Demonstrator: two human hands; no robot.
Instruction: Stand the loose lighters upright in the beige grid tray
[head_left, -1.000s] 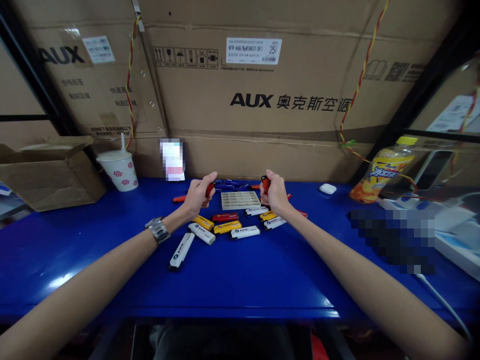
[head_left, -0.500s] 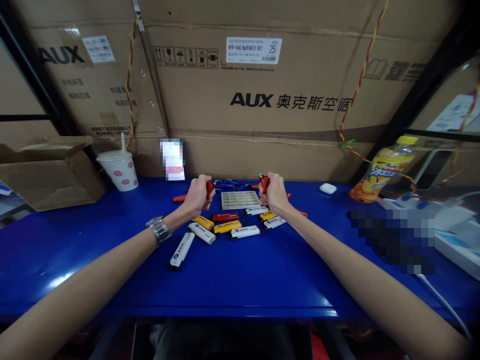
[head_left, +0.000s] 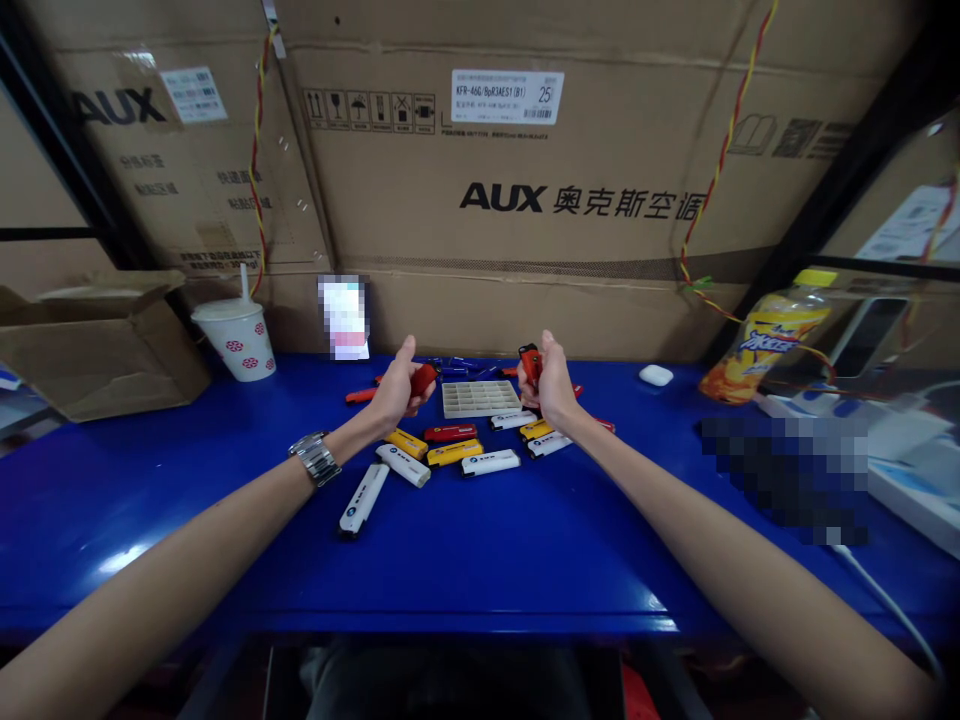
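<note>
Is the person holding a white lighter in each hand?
No, the left hand and right hand each grip a red lighter; white ones lie on the table.

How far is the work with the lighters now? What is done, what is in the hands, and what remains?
Nothing looks finished: the grid tray appears to hold no lighter. In hand: the left hand grips one red lighter, and the right hand grips another red lighter. Left: the loose lighters in white, yellow and red on the blue table, near the tray.

Both thumbs have lifted off the red lighters (head_left: 422,379), hands slightly raised.
</note>
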